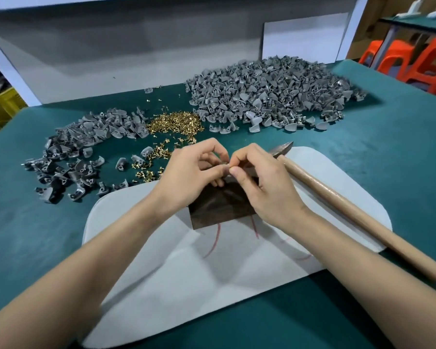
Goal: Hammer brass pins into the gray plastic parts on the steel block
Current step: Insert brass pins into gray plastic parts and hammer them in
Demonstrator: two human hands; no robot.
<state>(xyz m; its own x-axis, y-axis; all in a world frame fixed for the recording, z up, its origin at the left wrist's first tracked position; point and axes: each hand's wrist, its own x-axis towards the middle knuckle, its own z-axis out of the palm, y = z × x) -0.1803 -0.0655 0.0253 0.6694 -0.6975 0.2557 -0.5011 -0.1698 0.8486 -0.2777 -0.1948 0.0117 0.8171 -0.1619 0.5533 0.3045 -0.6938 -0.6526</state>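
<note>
The steel block point(219, 205) sits on the white mat point(186, 260) before you. Your left hand point(191, 170) and right hand point(262, 177) meet over its far end, both pinching a small piece point(226, 167), likely a part with its pin, though it's too small to tell. The hammer point(337, 200) lies free at your right, handy for the strike. Nothing is binned: brass pins point(175, 123) lie heaped between the smaller pile of gray parts point(86, 137) and the larger pile point(269, 94). The yellow crate point(0, 104) hides its contents.
</note>
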